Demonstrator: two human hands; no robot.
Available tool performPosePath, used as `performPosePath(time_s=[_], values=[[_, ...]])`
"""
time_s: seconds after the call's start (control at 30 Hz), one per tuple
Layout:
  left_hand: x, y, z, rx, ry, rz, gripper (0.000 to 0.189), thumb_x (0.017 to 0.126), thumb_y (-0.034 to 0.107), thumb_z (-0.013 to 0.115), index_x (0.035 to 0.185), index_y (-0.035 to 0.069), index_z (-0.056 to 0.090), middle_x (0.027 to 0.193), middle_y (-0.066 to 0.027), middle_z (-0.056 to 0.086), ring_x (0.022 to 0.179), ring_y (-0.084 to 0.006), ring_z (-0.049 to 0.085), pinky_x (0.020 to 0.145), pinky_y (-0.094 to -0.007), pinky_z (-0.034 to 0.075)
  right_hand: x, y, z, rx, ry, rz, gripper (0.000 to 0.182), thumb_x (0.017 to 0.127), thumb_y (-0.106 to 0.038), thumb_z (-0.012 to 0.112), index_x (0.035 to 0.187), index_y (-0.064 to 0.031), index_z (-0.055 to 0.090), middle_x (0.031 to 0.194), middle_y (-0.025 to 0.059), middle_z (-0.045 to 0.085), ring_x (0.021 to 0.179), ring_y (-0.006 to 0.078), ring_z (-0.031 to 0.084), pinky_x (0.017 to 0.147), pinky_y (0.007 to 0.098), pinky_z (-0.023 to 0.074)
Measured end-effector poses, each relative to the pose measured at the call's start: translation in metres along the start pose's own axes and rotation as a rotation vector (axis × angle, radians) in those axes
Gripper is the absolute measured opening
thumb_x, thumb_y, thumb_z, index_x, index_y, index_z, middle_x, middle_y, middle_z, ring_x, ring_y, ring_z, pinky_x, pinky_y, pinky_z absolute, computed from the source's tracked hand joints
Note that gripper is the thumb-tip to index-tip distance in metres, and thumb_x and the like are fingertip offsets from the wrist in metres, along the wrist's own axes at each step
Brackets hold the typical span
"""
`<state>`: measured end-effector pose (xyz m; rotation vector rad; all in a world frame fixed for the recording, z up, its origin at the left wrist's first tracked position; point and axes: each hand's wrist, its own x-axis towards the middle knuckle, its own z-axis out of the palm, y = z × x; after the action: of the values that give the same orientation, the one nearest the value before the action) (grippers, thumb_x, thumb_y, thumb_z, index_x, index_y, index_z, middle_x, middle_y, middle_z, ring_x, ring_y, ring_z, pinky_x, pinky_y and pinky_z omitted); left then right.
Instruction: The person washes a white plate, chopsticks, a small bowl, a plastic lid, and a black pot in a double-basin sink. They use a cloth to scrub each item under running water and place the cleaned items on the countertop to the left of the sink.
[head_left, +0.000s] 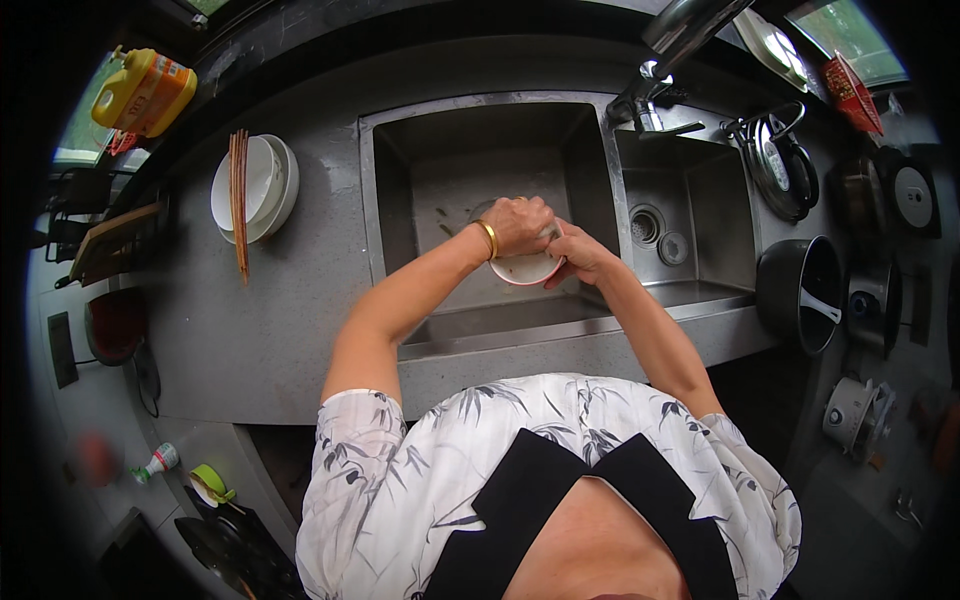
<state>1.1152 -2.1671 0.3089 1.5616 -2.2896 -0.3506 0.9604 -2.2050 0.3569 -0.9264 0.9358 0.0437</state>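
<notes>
Over the larger basin of a stainless steel sink (435, 172), both hands meet at a white bowl with a reddish rim (527, 270). My right hand (583, 255) grips the bowl's right side. My left hand (517, 225), with a gold bracelet (489, 238) on its wrist, is curled over the bowl's far part, fingers bent down and mostly hidden. Something pale shows beside its knuckles, too covered to name. Small greenish scraps (444, 225) lie on the basin floor.
Left on the grey counter (322, 315), wooden chopsticks (238, 202) rest across stacked white bowls (279, 217). A yellow jug (146, 94) stands behind. The chrome faucet (646, 101) rises by the smaller basin (720, 217). Right are a pot lid (772, 165) and a dark pot (784, 292).
</notes>
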Motion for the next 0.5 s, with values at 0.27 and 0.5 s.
performPosePath(time_s=[0.27,0.5], values=[[-0.011,0.015,0.009,-0.223,0.135,-0.827,0.035,0.073,0.035,0.053,0.084,0.002,0.061,0.087,-0.0211,0.061,0.082,-0.0369,0.059,0.073,-0.0435,0.047,0.003,0.012,0.024,0.032,0.377,-0.303,0.060,0.062,0.002,0.038,0.120,-0.0122,0.048,0.102,0.0096,0.049,0.089,0.0268,0.055,0.062,0.0384,0.0545],[-0.003,0.055,0.014,-1.506,0.288,-1.581,0.043,0.072,0.031,0.059,0.097,-0.004,0.059,0.093,-0.0162,0.062,0.081,-0.0274,0.062,0.069,-0.0366,0.050,0.025,0.049,0.009,-0.583,0.824,-0.837,0.063,0.061,0.008,0.042,0.119,-0.0152,0.049,0.101,0.0135,0.039,0.094,0.0274,0.040,0.087,0.0317,0.0358]])
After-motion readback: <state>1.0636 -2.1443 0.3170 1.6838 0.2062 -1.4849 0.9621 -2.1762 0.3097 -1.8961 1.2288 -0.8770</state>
